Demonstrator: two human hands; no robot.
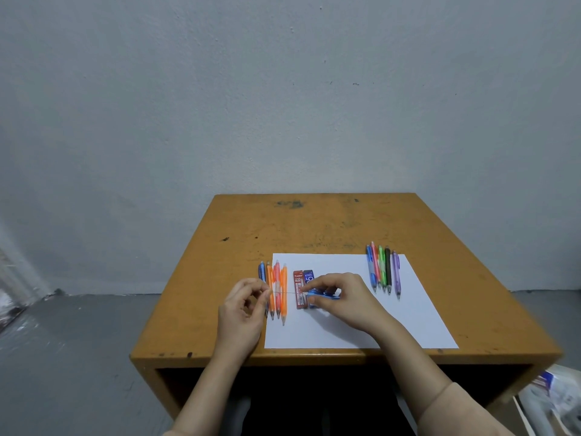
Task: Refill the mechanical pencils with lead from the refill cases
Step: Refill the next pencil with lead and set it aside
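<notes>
My right hand (342, 298) grips a blue mechanical pencil (323, 295) held sideways above the white paper (408, 313). My left hand (243, 305) pinches a thin lead (284, 292) that runs level toward the pencil's left end. Under the hands lie a red refill case (298, 289) and a blue refill case (309, 276), side by side. A row of several pencils (276, 291), one blue and the rest orange, lies at the paper's left edge. Another row of several pencils (383, 272) in mixed colours lies at the paper's far right.
The paper lies on a small worn wooden desk (314, 228) that stands against a grey wall. A plastic bag (556, 401) sits on the floor at the lower right, beside the desk.
</notes>
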